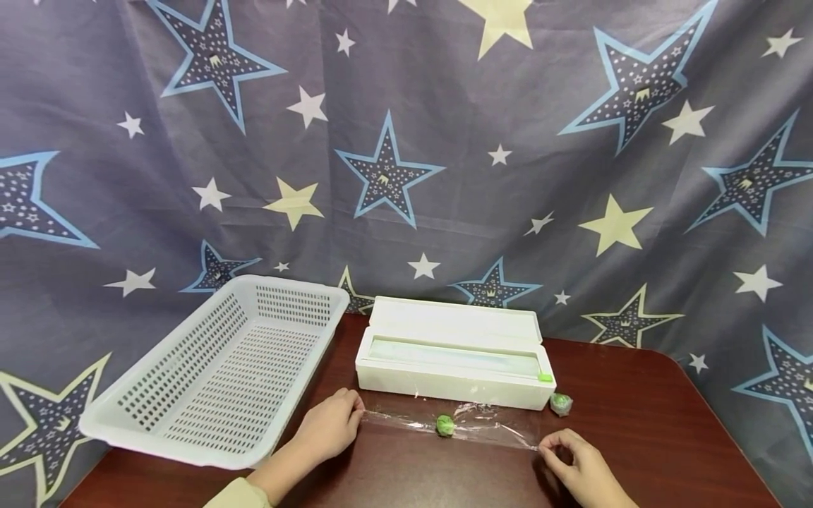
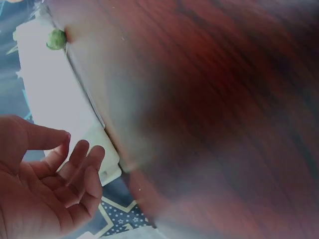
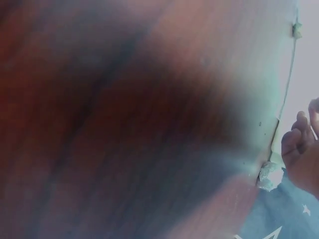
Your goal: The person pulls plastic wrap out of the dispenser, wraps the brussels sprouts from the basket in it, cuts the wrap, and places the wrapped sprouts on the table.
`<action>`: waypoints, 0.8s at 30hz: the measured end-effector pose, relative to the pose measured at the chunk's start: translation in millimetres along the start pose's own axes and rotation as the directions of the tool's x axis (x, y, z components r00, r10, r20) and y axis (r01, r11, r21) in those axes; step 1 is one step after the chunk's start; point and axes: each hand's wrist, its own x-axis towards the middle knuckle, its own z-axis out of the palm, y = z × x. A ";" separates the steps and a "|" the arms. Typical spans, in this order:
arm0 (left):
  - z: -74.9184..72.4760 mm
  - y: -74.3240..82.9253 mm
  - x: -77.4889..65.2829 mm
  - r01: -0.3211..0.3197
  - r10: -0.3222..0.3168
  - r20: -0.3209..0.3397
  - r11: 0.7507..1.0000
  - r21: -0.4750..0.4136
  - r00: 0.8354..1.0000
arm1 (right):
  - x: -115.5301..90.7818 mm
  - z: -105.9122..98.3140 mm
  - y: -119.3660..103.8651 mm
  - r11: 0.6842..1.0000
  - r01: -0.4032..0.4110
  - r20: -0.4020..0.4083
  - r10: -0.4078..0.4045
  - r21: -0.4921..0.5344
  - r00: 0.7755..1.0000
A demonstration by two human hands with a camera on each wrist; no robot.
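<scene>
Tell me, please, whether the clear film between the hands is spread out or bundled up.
Spread out: the film stretches from the left hand to the right hand, with some creases showing.

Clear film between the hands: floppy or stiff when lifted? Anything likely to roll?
The clear film is probably floppy, judging by its wrinkles between the left hand and right hand. It's likely very light: the table shows through. The small green ball on it looks roundish, so it may roll if the film tilts.
</scene>
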 end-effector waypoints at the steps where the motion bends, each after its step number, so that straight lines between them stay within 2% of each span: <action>1: 1.3 0.3 1.8 0.017 -0.017 0.001 1.000 -0.007 1.000 | 1.7 -0.7 -0.3 0.999 -0.040 0.010 0.040 -0.002 0.999; 6: 7.0 1.7 9.5 0.090 -0.090 -0.007 0.995 -0.032 0.996 | 11.9 -3.5 -0.6 0.972 -0.233 0.087 0.231 0.018 0.969; 9: 9.3 1.6 13.3 0.125 -0.125 0.000 0.991 -0.040 0.992 | 18.1 -2.6 0.0 0.954 -0.298 0.119 0.292 0.038 0.949; 12: 10.9 0.6 16.8 0.151 -0.151 0.008 0.988 -0.038 0.989 | 23.2 0.2 0.5 0.950 -0.308 0.111 0.301 0.051 0.947; 19: 16.7 -1.5 25.5 0.202 -0.202 0.004 0.979 -0.030 0.979 | 31.7 9.3 1.7 0.967 -0.256 0.036 0.255 0.014 0.966; 24: 20.9 -1.1 32.3 0.237 -0.237 0.006 0.971 -0.018 0.972 | 34.9 12.9 1.2 0.957 -0.290 0.045 0.290 -0.005 0.956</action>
